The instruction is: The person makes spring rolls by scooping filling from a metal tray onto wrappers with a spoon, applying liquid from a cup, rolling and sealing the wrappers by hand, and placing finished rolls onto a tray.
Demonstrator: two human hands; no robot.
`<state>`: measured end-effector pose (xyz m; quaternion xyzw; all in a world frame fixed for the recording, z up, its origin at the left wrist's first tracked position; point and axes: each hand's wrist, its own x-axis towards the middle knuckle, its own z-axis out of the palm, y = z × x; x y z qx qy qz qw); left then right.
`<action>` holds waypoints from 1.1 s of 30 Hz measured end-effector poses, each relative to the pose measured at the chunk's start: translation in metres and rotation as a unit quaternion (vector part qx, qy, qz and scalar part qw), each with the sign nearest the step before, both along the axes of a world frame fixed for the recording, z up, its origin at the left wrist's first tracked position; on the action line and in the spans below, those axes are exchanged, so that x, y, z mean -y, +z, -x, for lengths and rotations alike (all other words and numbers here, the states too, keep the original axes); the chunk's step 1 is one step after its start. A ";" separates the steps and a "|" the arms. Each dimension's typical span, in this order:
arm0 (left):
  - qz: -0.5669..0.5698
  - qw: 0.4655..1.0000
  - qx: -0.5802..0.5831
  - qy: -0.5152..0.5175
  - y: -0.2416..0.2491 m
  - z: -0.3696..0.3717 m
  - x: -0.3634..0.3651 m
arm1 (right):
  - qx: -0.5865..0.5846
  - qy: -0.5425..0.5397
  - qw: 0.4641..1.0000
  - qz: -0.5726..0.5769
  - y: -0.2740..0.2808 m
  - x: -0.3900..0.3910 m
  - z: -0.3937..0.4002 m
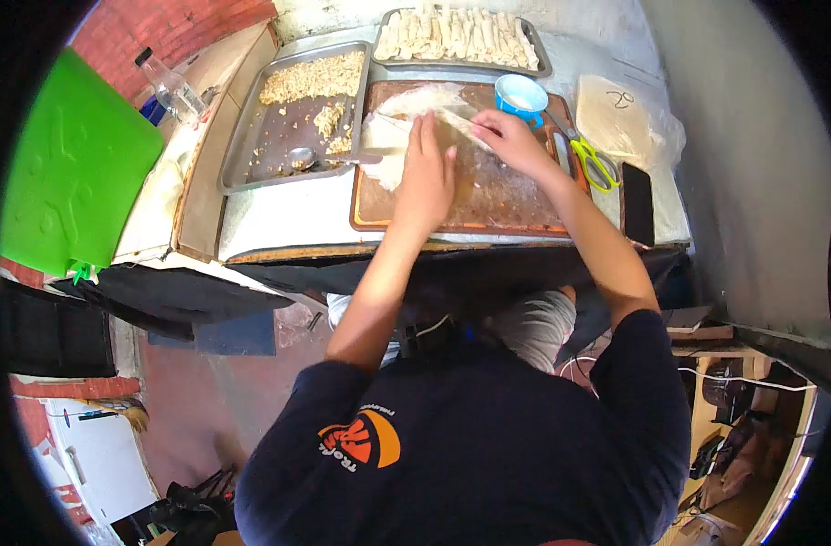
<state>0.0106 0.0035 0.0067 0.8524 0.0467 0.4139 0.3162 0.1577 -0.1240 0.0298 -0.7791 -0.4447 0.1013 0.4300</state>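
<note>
On the brown cutting board point(488, 205) lie thin pale wrapper sheets point(388, 141). A slim rolled wrapper point(461, 127) slants across the upper part of the board. My left hand point(425, 177) rests over the sheets with its fingers stretched out, their tips near the roll's upper left end. With thumb and fingers, my right hand point(514, 144) pinches the lower right end of that roll. Just beyond the right hand stands a blue cup point(521, 98) with something whitish inside.
A metal tray point(288, 127) at left holds chopped filling point(311, 77) and a spoon point(302, 158). Finished rolls point(456, 38) fill a back tray point(545, 65). At right are bagged wrappers point(620, 114), green-handled scissors point(597, 168) and a phone point(637, 205). A glass bottle point(172, 88) stands far left.
</note>
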 end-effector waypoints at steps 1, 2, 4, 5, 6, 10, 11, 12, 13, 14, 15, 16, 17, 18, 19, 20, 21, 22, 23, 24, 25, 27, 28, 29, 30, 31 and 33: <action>0.057 0.998 0.007 -0.026 0.002 0.014 0.009 | -0.165 0.015 0.985 -0.051 0.006 0.006 0.006; 0.113 0.992 0.013 -0.052 0.005 0.023 0.014 | -0.327 0.031 0.939 -0.099 0.011 0.013 0.013; 0.353 0.917 -0.020 -0.185 0.017 0.032 0.018 | -0.495 0.077 0.854 -0.137 0.019 0.021 0.024; 0.465 0.850 -0.036 -0.247 0.021 0.034 0.020 | -0.509 0.108 0.844 -0.129 0.023 0.024 0.028; 0.495 0.823 -0.030 -0.278 0.023 0.033 0.020 | -0.523 0.137 0.833 -0.121 0.027 0.028 0.032; 0.557 0.755 0.001 -0.347 0.023 0.021 0.013 | -0.452 0.103 0.882 -0.085 0.046 0.029 0.060; 0.543 0.775 0.005 -0.324 0.031 0.025 0.016 | -0.421 0.097 0.895 -0.114 0.050 0.030 0.067; 0.528 0.795 0.009 -0.299 0.035 0.027 0.018 | -0.362 0.092 0.921 -0.108 0.053 0.032 0.069; 0.524 0.802 0.019 -0.285 0.036 0.026 0.018 | -0.302 0.087 0.944 -0.102 0.054 0.033 0.071; 0.521 0.809 0.029 -0.270 0.036 0.025 0.018 | -0.242 0.081 0.962 -0.095 0.054 0.034 0.072; 0.517 0.816 0.039 -0.255 0.038 0.025 0.018 | -0.224 0.083 0.967 -0.093 0.054 0.033 0.074; 0.510 0.823 0.041 -0.247 0.042 0.027 0.018 | -0.207 0.083 0.970 -0.091 0.053 0.033 0.075; 0.502 0.830 0.043 -0.240 0.047 0.029 0.018 | -0.190 0.084 0.974 -0.089 0.053 0.033 0.077; 0.494 0.836 0.044 -0.233 0.051 0.032 0.018 | -0.194 0.074 0.975 -0.082 0.053 0.033 0.079; 0.498 0.838 0.031 -0.221 0.052 0.033 0.015 | -0.198 0.065 0.975 -0.075 0.054 0.032 0.081; 0.501 0.840 0.019 -0.208 0.052 0.034 0.012 | -0.201 0.056 0.976 -0.068 0.055 0.031 0.083; 0.502 0.842 0.008 -0.195 0.054 0.035 0.009 | -0.178 0.054 0.979 -0.086 0.056 0.030 0.086; 0.490 0.849 0.018 -0.195 0.056 0.037 0.009 | -0.155 0.053 0.981 -0.104 0.058 0.029 0.090; 0.478 0.856 0.029 -0.195 0.061 0.040 0.009 | -0.131 0.051 0.982 -0.122 0.059 0.027 0.093; 0.464 0.863 0.039 -0.195 0.063 0.042 0.009 | -0.149 0.053 0.980 -0.121 0.061 0.025 0.096; 0.455 0.868 0.036 -0.197 0.064 0.044 0.008 | -0.167 0.055 0.977 -0.120 0.062 0.022 0.098; 0.441 0.877 0.026 -0.191 0.064 0.048 0.005 | -0.187 0.075 0.974 -0.099 0.062 0.018 0.098; 0.434 0.881 0.020 -0.188 0.064 0.050 0.002 | -0.193 0.088 0.973 -0.092 0.063 0.015 0.098; 0.432 0.879 0.024 -0.202 0.064 0.052 -0.001 | -0.199 0.100 0.971 -0.084 0.066 0.013 0.098; 0.427 0.882 0.017 -0.197 0.065 0.054 -0.004 | -0.206 0.112 0.969 -0.076 0.070 0.010 0.099; 0.422 0.886 0.009 -0.192 0.067 0.056 -0.007 | -0.200 0.120 0.970 -0.072 0.075 0.007 0.102; 0.385 0.902 -0.037 -0.190 0.074 0.065 -0.014 | -0.216 0.124 0.966 -0.072 0.080 0.000 0.107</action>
